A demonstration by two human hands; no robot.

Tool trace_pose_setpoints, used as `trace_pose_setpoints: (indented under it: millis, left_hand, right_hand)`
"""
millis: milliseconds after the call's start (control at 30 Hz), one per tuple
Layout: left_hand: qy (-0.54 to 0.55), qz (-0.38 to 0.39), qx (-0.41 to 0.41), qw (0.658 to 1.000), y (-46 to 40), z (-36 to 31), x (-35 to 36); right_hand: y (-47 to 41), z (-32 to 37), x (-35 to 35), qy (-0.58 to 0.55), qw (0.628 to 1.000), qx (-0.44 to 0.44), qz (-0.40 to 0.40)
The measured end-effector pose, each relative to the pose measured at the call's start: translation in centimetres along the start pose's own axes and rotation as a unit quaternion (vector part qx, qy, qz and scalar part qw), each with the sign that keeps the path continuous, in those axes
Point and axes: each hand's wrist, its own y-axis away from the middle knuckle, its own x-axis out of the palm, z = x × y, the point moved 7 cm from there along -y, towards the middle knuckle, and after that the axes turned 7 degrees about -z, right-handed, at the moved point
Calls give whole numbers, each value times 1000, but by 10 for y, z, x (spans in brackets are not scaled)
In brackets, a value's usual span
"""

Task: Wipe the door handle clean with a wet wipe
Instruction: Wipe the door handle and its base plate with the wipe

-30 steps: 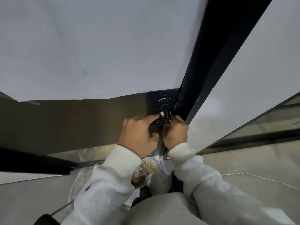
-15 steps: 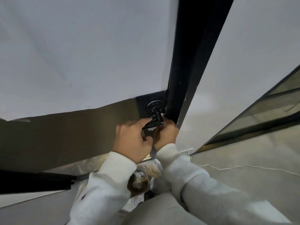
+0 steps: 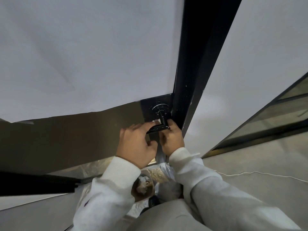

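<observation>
A black lever door handle point(image 3: 162, 121) sticks out of a black plate on the door's edge. My left hand point(image 3: 136, 144) lies over the lever's long bar, fingers curled on it. Just right of it, my right hand point(image 3: 172, 139) is closed around the bend of the handle below the stem. A small white corner of the wet wipe point(image 3: 155, 121) shows beside the stem, between the two hands. The rest of the wipe is hidden by my fingers, and which hand holds it is hard to make out.
The black door edge point(image 3: 188, 80) runs up right of the handle, with white paper point(image 3: 83, 55) covering the door panel on the left. Below my arms lies a clear bag with food containers point(image 3: 143, 185). A thin white cable point(image 3: 250, 173) crosses the grey floor at right.
Both hands stay on the handle with only slight finger shifts. The view has swung, so the handle now sits further left and lower in the frame.
</observation>
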Motion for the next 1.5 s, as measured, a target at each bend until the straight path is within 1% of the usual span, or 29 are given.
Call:
trace_pose_setpoints:
  millis: [67, 100, 133, 167, 233, 267, 333, 400, 433, 500, 567, 633, 733, 800, 867, 933, 1033, 1133, 1167, 1200, 1267, 1333, 1400, 1500]
  left_hand:
    - [-5, 2, 1, 1000, 0, 0, 1]
    - [-6, 5, 1, 1000, 1, 0, 0]
    - [-7, 6, 1, 1000, 1, 1, 1]
    - [-8, 8, 1, 1000, 1, 2, 1]
    - [-10, 10, 3, 1000, 1, 1, 1]
    - [-10, 13, 4, 1000, 1, 1, 1]
    - [-9, 16, 8, 1000, 2, 2, 1]
    - [-10, 17, 13, 1000, 4, 2, 1]
    - [-10, 17, 14, 1000, 4, 2, 1]
    - [-13, 16, 14, 1000, 2, 3, 2]
    - [-16, 15, 12, 1000, 2, 3, 3]
    - [-15, 16, 8, 1000, 2, 2, 3]
    - [-22, 17, 7, 1000, 1, 2, 3]
    - [-21, 18, 8, 1000, 1, 2, 3]
    - [-20, 15, 7, 1000, 0, 2, 2]
    - [-18, 12, 6, 1000, 1, 1, 2]
    - [-21, 12, 13, 1000, 1, 0, 2]
    - [-21, 13, 16, 1000, 1, 1, 2]
    - [-21, 14, 18, 1000, 1, 0, 2]
    - [-20, 15, 18, 1000, 0, 0, 2]
    - [-13, 12, 16, 1000, 0, 0, 1]
    - [-9, 11, 16, 1000, 0, -1, 1]
    - [-11, 8, 21, 1000, 0, -1, 1]
    - [-14, 3, 26, 1000, 1, 0, 1]
  right_hand:
    - [-2, 9, -4, -9, 1000, -8, -1]
    - [-2, 13, -3, 7, 999, -32, -17]
    - [-1, 16, 3, 40, 997, -62, -11]
    - [0, 14, 13, 79, 994, -79, 14]
    - [4, 1, 32, 146, 984, -52, 91]
    - [9, -7, 38, 157, 981, -33, 109]
    - [18, -21, 38, 163, 980, -17, 109]
    - [26, -26, 27, 124, 989, -19, 82]
    - [29, -25, 18, 94, 994, -29, 52]
    - [31, -16, -8, 43, 997, -53, -41]
    - [26, -6, -28, 27, 991, -61, -117]
    - [19, 7, -36, 39, 986, -73, -143]
    - [5, 11, -27, 68, 988, -63, -126]
    - [1, 11, -13, 52, 995, -47, -76]
    - [8, 20, 2, 134, 985, -104, -35]
    - [15, 21, 13, 192, 970, -146, -12]
    - [15, 29, 14, 184, 965, -186, -10]
    - [14, 34, 5, 140, 960, -241, -36]
    - [14, 33, 6, 146, 957, -249, -22]
    - [15, 29, 9, 153, 957, -244, -8]
    - [15, 19, 12, 156, 968, -196, -6]
    - [15, 16, 15, 134, 980, -144, -20]
    - [18, 21, 15, 113, 986, -110, -45]
    - [22, 12, 11, 1, 998, 11, -70]
